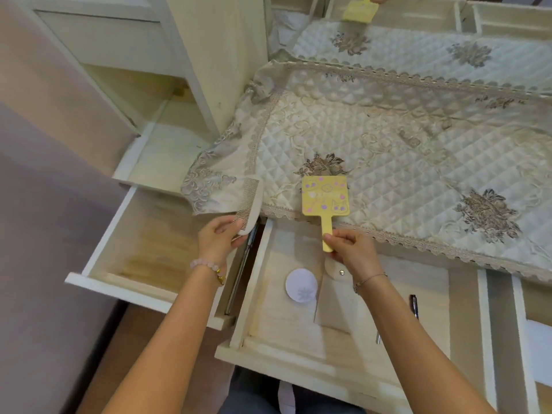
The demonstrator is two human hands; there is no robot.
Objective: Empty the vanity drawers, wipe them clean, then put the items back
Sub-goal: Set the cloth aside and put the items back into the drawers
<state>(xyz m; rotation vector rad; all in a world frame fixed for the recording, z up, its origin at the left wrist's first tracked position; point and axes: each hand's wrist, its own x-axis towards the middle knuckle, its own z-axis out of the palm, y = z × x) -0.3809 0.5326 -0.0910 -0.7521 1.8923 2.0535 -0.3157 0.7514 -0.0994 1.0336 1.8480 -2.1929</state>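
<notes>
The left hand (219, 239) is curled round the lower end of a white fine-toothed comb (250, 204), and the comb is held tilted in the air, its teeth turned to the left, in front of the hanging lace corner of the quilted cloth (403, 138). A pink bead bracelet (206, 264) is worn on that wrist.

The handle of a yellow hand mirror (325, 197) is pinched between the thumb and curled fingers of the right hand (351, 249). The mirror's square head, printed with small flowers and a cat face, rests on the front edge of the cloth, while the handle juts out over the open centre drawer (252, 288).

Three things are seen lying in that drawer under the right forearm – a round white pad (301, 285), a beige pouch (334, 300) with a snap fastener just beside it, and a dark pen (413, 306) further right, partly hidden by the arm.

To the left, a side drawer (143, 243) is pulled out and its bare wooden floor is shown. The cloth is spread over the vanity top, and it is repeated in the vanity's glass (418, 43) behind.
</notes>
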